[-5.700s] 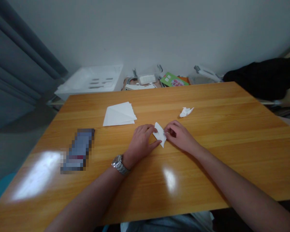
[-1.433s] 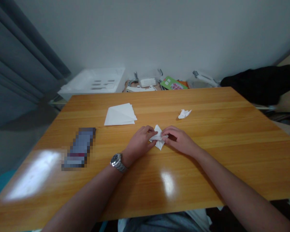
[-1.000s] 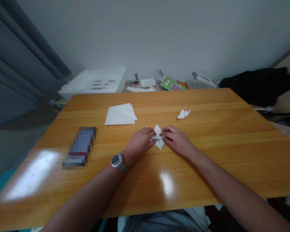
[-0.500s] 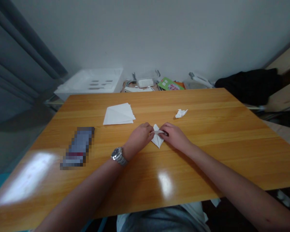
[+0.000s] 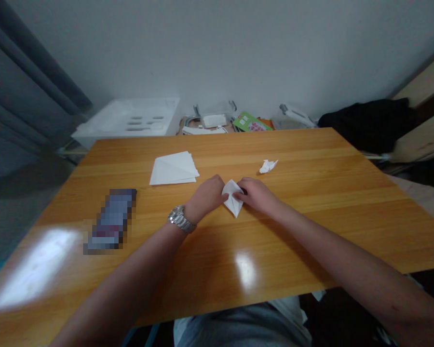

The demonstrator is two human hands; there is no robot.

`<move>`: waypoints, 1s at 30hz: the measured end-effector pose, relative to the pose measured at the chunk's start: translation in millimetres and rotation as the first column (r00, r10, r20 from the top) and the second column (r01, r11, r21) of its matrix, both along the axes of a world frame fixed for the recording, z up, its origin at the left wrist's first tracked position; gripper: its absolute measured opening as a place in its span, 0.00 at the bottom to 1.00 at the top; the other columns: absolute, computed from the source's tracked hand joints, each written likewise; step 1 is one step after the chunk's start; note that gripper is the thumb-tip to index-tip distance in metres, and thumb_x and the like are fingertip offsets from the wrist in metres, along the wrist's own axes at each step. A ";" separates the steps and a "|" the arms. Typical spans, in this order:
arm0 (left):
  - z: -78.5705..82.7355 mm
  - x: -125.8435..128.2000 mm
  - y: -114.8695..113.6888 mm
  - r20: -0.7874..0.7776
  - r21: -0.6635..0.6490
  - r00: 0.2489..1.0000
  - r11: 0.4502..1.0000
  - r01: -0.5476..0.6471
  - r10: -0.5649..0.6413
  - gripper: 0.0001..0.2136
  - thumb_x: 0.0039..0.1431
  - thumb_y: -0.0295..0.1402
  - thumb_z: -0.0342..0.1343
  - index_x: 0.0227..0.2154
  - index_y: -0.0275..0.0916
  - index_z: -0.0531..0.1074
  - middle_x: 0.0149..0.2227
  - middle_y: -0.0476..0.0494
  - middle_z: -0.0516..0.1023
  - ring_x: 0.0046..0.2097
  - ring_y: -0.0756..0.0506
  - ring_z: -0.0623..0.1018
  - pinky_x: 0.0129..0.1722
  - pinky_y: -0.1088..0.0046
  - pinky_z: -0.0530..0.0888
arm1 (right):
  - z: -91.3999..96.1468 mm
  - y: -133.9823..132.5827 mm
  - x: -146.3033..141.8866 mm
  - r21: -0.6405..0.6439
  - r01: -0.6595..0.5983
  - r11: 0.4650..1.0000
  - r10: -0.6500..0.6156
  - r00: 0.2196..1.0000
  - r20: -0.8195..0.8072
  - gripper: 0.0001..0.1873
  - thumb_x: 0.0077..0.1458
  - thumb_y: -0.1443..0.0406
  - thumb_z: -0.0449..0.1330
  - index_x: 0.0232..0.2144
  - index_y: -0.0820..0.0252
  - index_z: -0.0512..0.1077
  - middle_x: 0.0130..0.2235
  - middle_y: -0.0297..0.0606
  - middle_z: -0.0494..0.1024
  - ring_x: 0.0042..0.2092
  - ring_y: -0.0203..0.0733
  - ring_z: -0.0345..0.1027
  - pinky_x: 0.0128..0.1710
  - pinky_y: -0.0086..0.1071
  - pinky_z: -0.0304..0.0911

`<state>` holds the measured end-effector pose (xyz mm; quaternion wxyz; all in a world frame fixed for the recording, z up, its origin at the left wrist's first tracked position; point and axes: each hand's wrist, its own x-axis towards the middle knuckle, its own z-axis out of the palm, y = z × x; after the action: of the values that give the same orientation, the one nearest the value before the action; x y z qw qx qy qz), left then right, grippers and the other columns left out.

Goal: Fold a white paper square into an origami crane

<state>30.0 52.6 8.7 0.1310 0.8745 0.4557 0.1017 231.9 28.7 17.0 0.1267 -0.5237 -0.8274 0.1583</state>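
A small folded piece of white paper [image 5: 233, 202] lies on the wooden table [image 5: 311, 202], pointed toward me. My left hand [image 5: 206, 196], with a metal watch on its wrist, curls its fingers onto the paper's left edge. My right hand [image 5: 256, 193] pinches the paper's upper right part with bent fingers. The two hands nearly touch over the paper.
A stack of white paper sheets [image 5: 174, 169] lies to the back left. A small crumpled white paper shape [image 5: 267, 166] sits to the back right. A blurred dark flat object [image 5: 112, 220] lies at the left. Behind the table stand a white tray [image 5: 128, 121], clutter and dark cloth [image 5: 369, 123].
Both hands have stayed on the folded paper, drawing closer together and working its upper part. The paper's top flap has been folded down. The view has shifted slightly.
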 end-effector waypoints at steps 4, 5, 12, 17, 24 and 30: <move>4.6 2.1 7.2 -0.028 -0.032 1.000 0.999 -0.005 0.004 0.03 0.58 0.31 0.59 0.32 0.37 0.76 0.34 0.39 0.77 0.39 0.40 0.78 0.42 0.65 0.75 | 3.6 10.9 -2.6 -0.094 0.041 0.995 -0.040 0.999 0.017 0.05 0.58 0.66 0.65 0.37 0.61 0.78 0.39 0.44 0.82 0.38 0.46 0.74 0.35 0.32 0.58; 6.4 3.1 8.3 -0.035 -0.034 0.999 0.999 -0.007 0.006 0.03 0.58 0.31 0.59 0.32 0.37 0.76 0.33 0.40 0.77 0.39 0.40 0.78 0.40 0.65 0.75 | 5.3 13.1 -3.8 -0.105 0.061 0.993 -0.060 0.998 0.011 0.07 0.56 0.66 0.66 0.39 0.61 0.77 0.40 0.43 0.83 0.39 0.46 0.74 0.35 0.31 0.58; 19.7 11.6 16.6 -0.059 -0.044 0.998 0.999 -0.012 0.010 0.02 0.57 0.30 0.60 0.31 0.38 0.75 0.32 0.41 0.77 0.38 0.41 0.78 0.38 0.67 0.73 | 21.8 21.5 -11.7 -0.234 0.115 0.965 -0.087 0.988 0.125 0.14 0.55 0.65 0.68 0.44 0.59 0.75 0.45 0.44 0.83 0.40 0.46 0.76 0.33 0.31 0.60; 25.6 14.1 24.6 -0.028 -0.075 1.000 0.997 -0.006 0.004 0.06 0.57 0.30 0.61 0.37 0.38 0.76 0.34 0.43 0.79 0.37 0.42 0.77 0.35 0.69 0.71 | 29.1 31.3 -14.4 -0.281 0.114 0.953 -0.061 0.980 0.190 0.15 0.53 0.64 0.70 0.44 0.57 0.77 0.44 0.43 0.84 0.41 0.49 0.77 0.33 0.32 0.61; 28.1 12.8 32.6 0.105 -0.163 0.994 0.986 0.029 -0.012 0.09 0.57 0.32 0.63 0.40 0.38 0.76 0.37 0.44 0.80 0.36 0.45 0.77 0.33 0.71 0.67 | 26.8 44.1 -12.3 -0.327 0.130 0.936 -0.044 0.965 0.259 0.15 0.52 0.55 0.71 0.38 0.58 0.80 0.38 0.45 0.84 0.39 0.52 0.77 0.32 0.34 0.60; 26.8 7.6 39.1 0.006 -0.188 1.000 0.982 -0.003 0.004 0.11 0.56 0.37 0.65 0.38 0.38 0.75 0.38 0.43 0.80 0.36 0.44 0.76 0.33 0.71 0.65 | 35.8 33.9 -14.8 -0.313 0.147 0.938 -0.031 0.937 0.349 0.20 0.55 0.52 0.67 0.43 0.60 0.79 0.42 0.46 0.83 0.41 0.50 0.77 0.33 0.33 0.60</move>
<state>37.6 91.7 35.6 0.2145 0.8570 0.4645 0.0613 217.2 62.6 52.9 -0.1010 -0.5943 -0.7730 0.1977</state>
